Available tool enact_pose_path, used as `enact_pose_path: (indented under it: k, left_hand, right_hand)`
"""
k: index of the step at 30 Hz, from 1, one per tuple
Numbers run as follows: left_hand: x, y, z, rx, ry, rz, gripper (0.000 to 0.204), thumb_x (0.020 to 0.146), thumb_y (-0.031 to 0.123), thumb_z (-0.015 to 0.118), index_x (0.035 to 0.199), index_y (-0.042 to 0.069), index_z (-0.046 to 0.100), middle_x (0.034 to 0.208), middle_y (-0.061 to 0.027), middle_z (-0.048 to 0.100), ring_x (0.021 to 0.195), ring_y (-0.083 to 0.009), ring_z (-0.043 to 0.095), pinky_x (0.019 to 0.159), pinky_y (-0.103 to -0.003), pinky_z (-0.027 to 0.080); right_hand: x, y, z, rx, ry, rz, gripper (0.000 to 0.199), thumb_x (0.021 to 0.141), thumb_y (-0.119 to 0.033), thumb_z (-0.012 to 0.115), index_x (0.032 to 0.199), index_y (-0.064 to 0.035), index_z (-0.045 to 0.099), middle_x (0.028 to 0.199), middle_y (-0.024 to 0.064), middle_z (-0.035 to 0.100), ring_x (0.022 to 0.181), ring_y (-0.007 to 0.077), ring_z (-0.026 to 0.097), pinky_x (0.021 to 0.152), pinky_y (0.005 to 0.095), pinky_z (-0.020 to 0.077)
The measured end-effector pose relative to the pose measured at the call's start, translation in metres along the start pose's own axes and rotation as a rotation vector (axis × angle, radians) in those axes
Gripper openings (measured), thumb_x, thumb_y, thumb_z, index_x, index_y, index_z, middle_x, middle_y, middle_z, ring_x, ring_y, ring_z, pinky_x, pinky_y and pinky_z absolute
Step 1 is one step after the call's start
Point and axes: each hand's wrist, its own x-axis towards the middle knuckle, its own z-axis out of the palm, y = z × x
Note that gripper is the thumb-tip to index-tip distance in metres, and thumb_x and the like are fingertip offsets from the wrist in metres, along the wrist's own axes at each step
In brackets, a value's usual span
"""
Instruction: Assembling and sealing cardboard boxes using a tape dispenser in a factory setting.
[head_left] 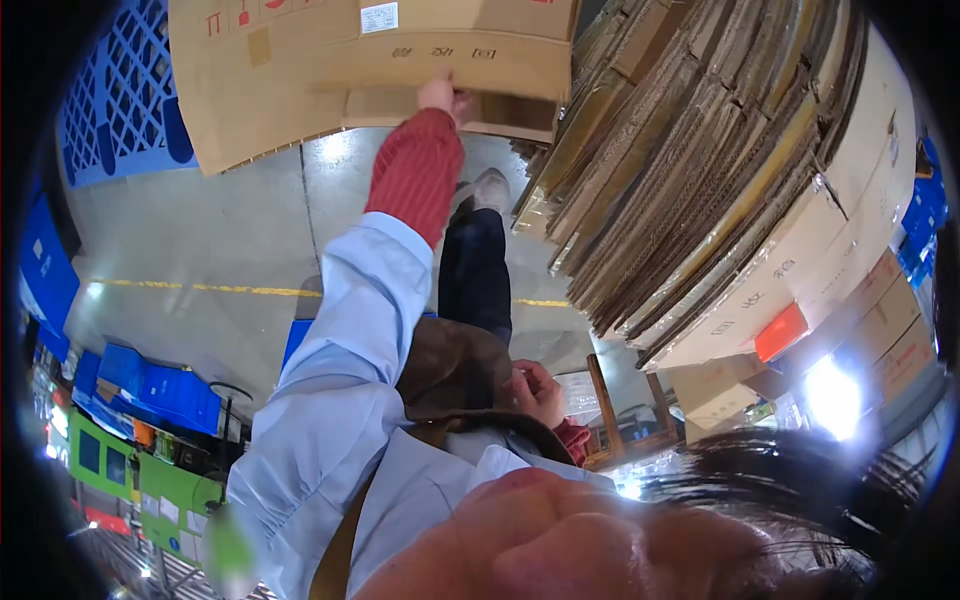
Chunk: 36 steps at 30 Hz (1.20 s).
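A large brown cardboard box with printed marks and a white label fills the top of the view, its lower edge partly gaping. My left hand is stretched out to that edge and closed on the cardboard; some fingers are hidden by the panel. The left arm wears a red ribbed cuff and a light blue sleeve. Close to my waist, beside the brown apron, is my right hand. Its fingers are curled in, and I see nothing held in them.
A tall stack of flattened cardboard leans close on the right. A blue plastic crate stands at the far left, and blue bins lie lower left. A yellow line crosses the grey floor. Near my right hand is a wooden frame.
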Motion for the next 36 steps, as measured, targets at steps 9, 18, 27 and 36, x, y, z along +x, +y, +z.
enact_pose_path:
  k: [9,18,27,36]
  left_hand:
    - [-0.199,0.038,-0.183,0.418,0.052,0.351,0.035,0.079,0.015,0.056,0.110,0.002,0.048,0.104,-0.0075,0.054,0.091,-0.0154,0.053,0.071,-0.030,0.045]
    - [-0.317,-0.128,-0.277,0.504,-0.082,0.462,0.028,0.080,0.012,0.053,0.104,-0.002,0.050,0.095,-0.0092,0.058,0.086,-0.0153,0.054,0.075,-0.029,0.043]
    - [-0.275,-0.146,-0.273,0.244,-0.086,0.464,0.022,0.081,0.010,0.050,0.100,-0.002,0.050,0.096,-0.0097,0.056,0.086,-0.0192,0.053,0.075,-0.028,0.041]
    - [-0.237,-0.139,-0.309,0.243,-0.133,0.422,0.014,0.080,0.009,0.051,0.089,0.000,0.055,0.068,-0.0105,0.056,0.061,-0.0224,0.054,0.058,-0.030,0.043]
  right_hand:
    - [-0.019,-0.100,-0.014,-0.031,-0.017,-0.442,0.015,0.083,-0.006,0.050,0.096,-0.0001,0.054,0.069,0.0034,0.057,0.061,0.0062,0.052,0.053,0.0185,0.0402]
    - [0.095,-0.165,0.090,-0.495,-0.236,-1.063,0.012,0.078,-0.007,0.057,0.088,-0.0013,0.060,0.076,0.0060,0.060,0.065,0.0104,0.054,0.059,0.0220,0.0426]
    - [0.286,-0.056,0.265,-1.126,-0.195,-1.059,0.021,0.078,-0.025,0.053,0.097,-0.0173,0.057,0.087,0.0093,0.057,0.077,0.0279,0.056,0.068,0.0364,0.0448]
    - [0.332,-0.058,0.313,-1.242,-0.157,-1.086,0.031,0.077,-0.028,0.056,0.104,-0.0137,0.053,0.104,0.0029,0.051,0.085,0.0228,0.055,0.071,0.0342,0.0450]
